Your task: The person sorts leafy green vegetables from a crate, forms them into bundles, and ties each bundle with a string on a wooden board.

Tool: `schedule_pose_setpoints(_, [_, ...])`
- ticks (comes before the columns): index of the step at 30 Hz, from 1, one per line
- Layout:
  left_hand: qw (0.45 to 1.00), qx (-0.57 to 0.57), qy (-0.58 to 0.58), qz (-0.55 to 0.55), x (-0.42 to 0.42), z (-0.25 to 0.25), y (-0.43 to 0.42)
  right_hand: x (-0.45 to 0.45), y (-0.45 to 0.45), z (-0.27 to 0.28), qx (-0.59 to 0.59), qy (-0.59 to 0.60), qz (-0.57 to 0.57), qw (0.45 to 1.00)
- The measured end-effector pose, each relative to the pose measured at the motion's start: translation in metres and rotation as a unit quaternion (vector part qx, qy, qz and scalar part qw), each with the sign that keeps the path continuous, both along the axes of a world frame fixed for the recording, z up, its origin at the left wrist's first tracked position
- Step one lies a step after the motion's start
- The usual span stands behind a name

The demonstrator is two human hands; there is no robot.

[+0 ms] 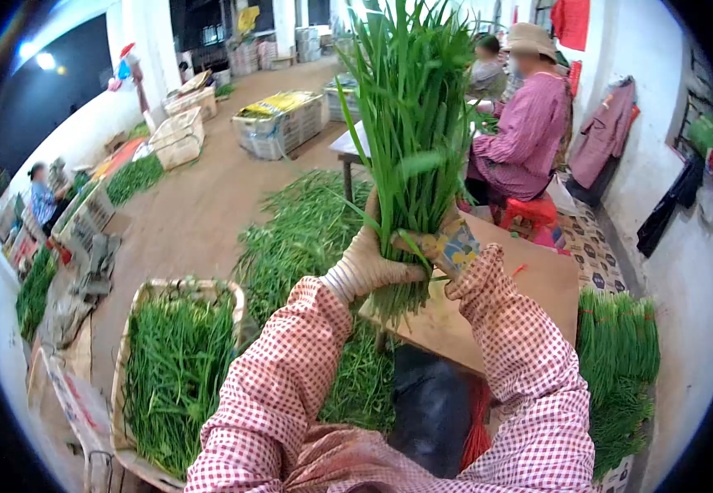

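A thick bunch of garlic chives (414, 123) stands upright in front of me, leaf tips up and cut stem ends down. My left hand (373, 261), in a pale glove, wraps round its lower part from the left. From the right, my right hand (443, 244) closes on the same stems; it wears a worn glove with a patterned patch. Below the bunch lies a brown board (521, 287) on a low table. Red ties (477, 427) hang at the board's near edge, by my right forearm.
Loose greens (299, 230) cover the floor ahead. A crate of chives (180, 361) stands at my left, tied bundles (615, 337) at my right. A person in a pink striped top (525, 127) sits on a red stool (529, 215). Further crates (278, 127) stand behind.
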State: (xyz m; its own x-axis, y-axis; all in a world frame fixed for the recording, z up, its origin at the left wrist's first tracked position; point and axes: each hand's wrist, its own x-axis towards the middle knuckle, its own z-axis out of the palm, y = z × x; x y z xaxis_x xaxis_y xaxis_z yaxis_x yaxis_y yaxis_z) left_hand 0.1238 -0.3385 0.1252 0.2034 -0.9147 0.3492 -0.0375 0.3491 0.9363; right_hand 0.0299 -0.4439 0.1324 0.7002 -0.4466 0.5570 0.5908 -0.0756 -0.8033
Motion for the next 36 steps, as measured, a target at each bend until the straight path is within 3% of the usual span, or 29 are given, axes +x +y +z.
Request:
schedule_pose_setpoints(1, [0.998, 0.015, -0.055, -0.033, 0.0, 0.004, -0.013, 0.006, -0.017, -0.008, -0.072, -0.011, -0.076, 0.994])
schedule_pose_setpoints(2, [0.991, 0.026, -0.111, -0.067, 0.0, 0.008, -0.027, 0.035, -0.001, -0.006, 0.113, -0.272, -0.103, 0.95])
schedule_pose_setpoints(3, [0.991, 0.027, -0.113, -0.073, 0.0, -0.004, -0.046, 0.015, -0.021, -0.01, 0.085, -0.183, -0.07, 0.977])
schedule_pose_setpoints(4, [0.968, 0.063, 0.168, -0.176, -0.004, -0.021, -0.066, 0.005, -0.029, -0.016, 0.108, -0.163, -0.046, 0.98])
schedule_pose_setpoints(5, [0.99, 0.046, -0.058, -0.116, -0.002, -0.043, -0.071, 0.001, -0.031, -0.026, 0.16, -0.173, -0.023, 0.972])
schedule_pose_setpoints(6, [0.96, 0.025, -0.276, -0.034, -0.004, -0.059, -0.074, 0.003, -0.031, -0.031, 0.221, -0.21, -0.001, 0.953])
schedule_pose_setpoints(7, [0.96, 0.029, -0.276, -0.036, -0.006, -0.052, -0.074, 0.01, -0.027, -0.036, 0.285, -0.258, 0.018, 0.923])
schedule_pose_setpoints(9, [0.875, 0.081, -0.478, 0.006, -0.013, -0.03, -0.064, 0.035, -0.011, -0.045, 0.425, -0.417, -0.007, 0.804])
schedule_pose_setpoints(11, [0.914, -0.093, -0.379, 0.111, 0.006, -0.091, -0.09, 0.069, 0.01, -0.045, 0.485, -0.594, -0.084, 0.636])
schedule_pose_setpoints(12, [0.993, -0.078, -0.071, 0.047, 0.012, -0.108, -0.105, 0.081, 0.02, -0.043, 0.492, -0.641, -0.106, 0.58])
schedule_pose_setpoints(14, [0.97, -0.082, -0.213, 0.086, -0.002, -0.052, -0.052, 0.081, 0.048, -0.026, 0.447, -0.656, -0.044, 0.607])
schedule_pose_setpoints(15, [0.95, -0.088, -0.28, 0.108, -0.01, -0.021, -0.025, 0.078, 0.05, -0.026, 0.45, -0.611, -0.004, 0.651])
schedule_pose_setpoints(16, [1.0, -0.022, 0.019, 0.006, -0.02, 0.0, -0.001, 0.071, 0.05, -0.028, 0.446, -0.537, 0.054, 0.714])
schedule_pose_setpoints(18, [0.943, 0.045, 0.319, -0.085, -0.024, 0.009, 0.03, 0.056, 0.047, -0.033, 0.409, -0.371, 0.174, 0.815])
schedule_pose_setpoints(19, [0.989, 0.119, 0.089, -0.019, -0.023, 0.012, 0.041, 0.051, 0.047, -0.036, 0.387, -0.314, 0.217, 0.839])
schedule_pose_setpoints(20, [0.971, 0.185, -0.145, 0.048, -0.021, 0.015, 0.051, 0.048, 0.048, -0.037, 0.366, -0.264, 0.254, 0.855])
schedule_pose_setpoints(21, [0.891, 0.241, -0.369, 0.111, -0.021, 0.018, 0.062, 0.046, 0.052, -0.041, 0.359, -0.232, 0.284, 0.858])
schedule_pose_setpoints(23, [0.754, 0.287, -0.566, 0.171, -0.014, 0.009, 0.081, 0.048, 0.063, -0.05, 0.359, -0.181, 0.34, 0.851])
schedule_pose_setpoints(24, [0.839, 0.284, -0.428, 0.182, 0.0, -0.013, 0.085, 0.05, 0.069, -0.054, 0.367, -0.159, 0.37, 0.838])
schedule_pose_setpoints(25, [0.847, 0.3, -0.385, 0.21, -0.013, 0.009, 0.106, 0.05, 0.08, -0.046, 0.37, -0.139, 0.39, 0.832])
schedule_pose_setpoints(26, [0.854, 0.313, -0.339, 0.24, -0.026, 0.03, 0.128, 0.047, 0.087, -0.038, 0.169, -0.058, 0.243, 0.953])
schedule_pose_setpoints(27, [0.853, 0.317, -0.336, 0.242, -0.025, 0.029, 0.145, 0.046, 0.094, -0.029, -0.047, 0.027, 0.077, 0.996])
schedule_pose_setpoints(29, [0.826, 0.113, -0.448, 0.323, -0.024, 0.021, 0.18, 0.048, 0.101, -0.025, -0.259, 0.11, -0.094, 0.955])
schedule_pose_setpoints(30, [0.875, 0.122, -0.356, 0.307, -0.015, 0.006, 0.192, 0.049, 0.1, -0.024, -0.206, 0.08, -0.041, 0.974])
schedule_pose_setpoints(31, [0.921, 0.236, -0.194, 0.244, -0.018, 0.01, 0.207, 0.049, 0.101, -0.022, -0.153, 0.049, 0.012, 0.987])
schedule_pose_setpoints(33, [0.94, 0.291, 0.136, 0.114, -0.017, 0.0, 0.226, 0.051, 0.113, -0.021, -0.099, 0.019, 0.07, 0.992])
schedule_pose_setpoints(34, [0.939, 0.291, 0.139, 0.119, -0.022, -0.014, 0.229, 0.052, 0.129, -0.018, 0.085, -0.019, 0.236, 0.968])
schedule_pose_setpoints(35, [0.924, 0.208, 0.315, 0.059, -0.029, -0.032, 0.226, 0.061, 0.139, -0.031, 0.0, -0.027, 0.229, 0.973])
schedule_pose_setpoints(36, [0.87, 0.117, 0.478, -0.003, -0.032, -0.045, 0.225, 0.071, 0.148, -0.045, -0.083, -0.041, 0.216, 0.972])
